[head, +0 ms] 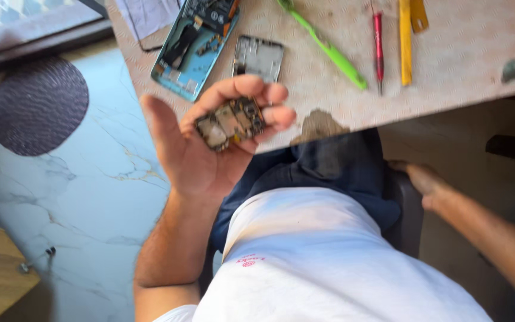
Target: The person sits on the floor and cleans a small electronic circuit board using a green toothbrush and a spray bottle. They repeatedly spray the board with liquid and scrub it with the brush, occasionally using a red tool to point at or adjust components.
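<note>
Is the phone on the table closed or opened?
Opened. The blue phone body lies with its inner parts exposed, and the left hand holds a circuit board.

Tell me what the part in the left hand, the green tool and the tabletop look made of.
Part in the left hand: circuit board, dull metal shields, likely. Green tool: glossy plastic, by its bright even colour. Tabletop: speckled laminate over board, seemingly; a chipped edge shows brown beneath.
</note>
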